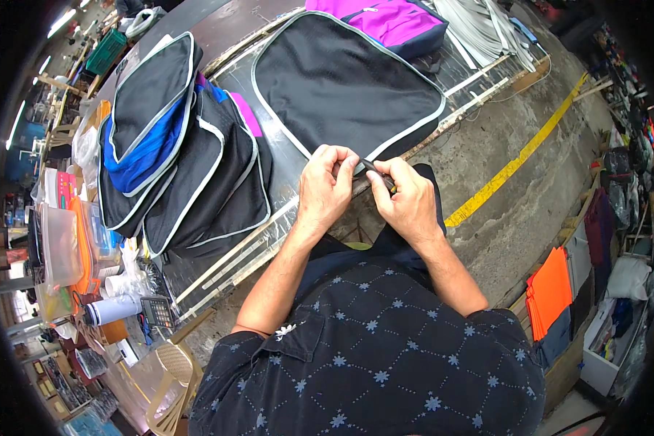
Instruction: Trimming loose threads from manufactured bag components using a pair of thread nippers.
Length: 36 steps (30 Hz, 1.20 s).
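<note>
Right hand grips a small dark tool at the near corner of a black panel, center of frame.
Right hand (408, 198): fingers closed on the dark tool (370, 166), tip pointing toward left hand. Left hand (327, 185): thumb and fingertips pinched together beside the tool tip, at the panel's lower corner; can't tell if they grip the edging. Black panel (341, 83) with pale grey edging lies flat on the table (285, 171), upper center. Stack of black pieces (203, 178), same edging, left of center, blue fabric (158, 145) showing among them. Magenta and dark bag (392, 27) at top, white strips (479, 29) upper right, calculator (158, 312) lower left.
</note>
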### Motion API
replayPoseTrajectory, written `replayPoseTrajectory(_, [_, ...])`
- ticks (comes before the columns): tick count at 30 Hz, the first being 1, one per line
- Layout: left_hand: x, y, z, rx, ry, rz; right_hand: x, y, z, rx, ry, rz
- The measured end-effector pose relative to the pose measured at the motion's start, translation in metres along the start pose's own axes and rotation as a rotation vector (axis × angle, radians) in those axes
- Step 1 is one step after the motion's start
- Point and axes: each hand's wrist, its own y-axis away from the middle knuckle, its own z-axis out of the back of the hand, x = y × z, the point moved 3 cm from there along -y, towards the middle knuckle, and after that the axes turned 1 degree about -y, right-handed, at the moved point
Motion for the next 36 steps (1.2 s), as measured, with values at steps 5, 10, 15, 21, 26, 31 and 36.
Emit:
replayPoseTrajectory(5, [-0.001, 0.000, -0.001, 0.001, -0.003, 0.008, 0.001, 0.002, 0.002, 0.011, -0.006, -0.017])
replayPoseTrajectory(10, [0.004, 0.001, -0.001, 0.006, 0.015, 0.041, 0.002, 0.002, 0.005, -0.008, -0.030, -0.025])
replayPoseTrajectory(15, [0.002, 0.001, -0.002, 0.002, 0.012, 0.030, 0.001, 0.003, -0.001, 0.006, -0.012, -0.024])
replayPoseTrajectory(21, [0.002, 0.002, 0.000, -0.011, 0.018, -0.015, -0.005, 0.005, -0.002, -0.015, -0.006, 0.011])
replayPoseTrajectory(26, [0.014, 0.000, 0.009, -0.089, 0.232, 0.076, -0.002, 0.004, 0.006, -0.004, -0.022, -0.077])
replayPoseTrajectory(31, [-0.008, -0.006, 0.024, -0.021, -0.171, -0.313, 0.001, 0.003, 0.009, 0.023, -0.029, -0.139])
replayPoseTrajectory(36, [-0.007, -0.002, 0.020, 0.029, -0.371, -0.418, 0.000, 0.003, 0.010, 0.009, -0.032, -0.142])
